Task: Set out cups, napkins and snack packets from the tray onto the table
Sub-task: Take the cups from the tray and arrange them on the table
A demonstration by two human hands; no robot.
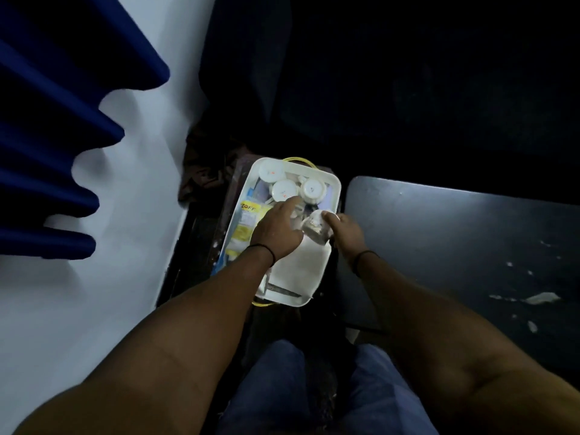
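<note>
A white tray sits low in front of me. At its far end lie three upturned white cups. Yellow snack packets line its left side, and a white napkin covers the near end. My left hand reaches into the tray's middle, fingers spread, touching the items below the cups. Over the tray's right rim, my right hand pinches a small clear packet between thumb and fingers. What lies under my left palm is hidden.
A dark table stands right of the tray, with white scraps on its near right part. A white wall and blue curtain close in the left. My knees in jeans are below the tray.
</note>
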